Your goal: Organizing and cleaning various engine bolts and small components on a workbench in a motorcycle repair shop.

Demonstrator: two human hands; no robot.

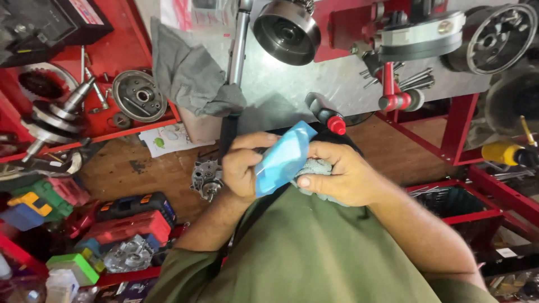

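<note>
Left hand (241, 165) clasps blue packet (282, 158) from left; right hand (342, 174) pinches grey cloth (314, 166) beneath packet's right edge.

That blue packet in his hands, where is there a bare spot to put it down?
The blue packet sits between the left hand and right hand. Bare wood floor shows between the white paper and the tool cases. The grey metal sheet has open room below the round drum. The red tray is crowded with parts.
</note>
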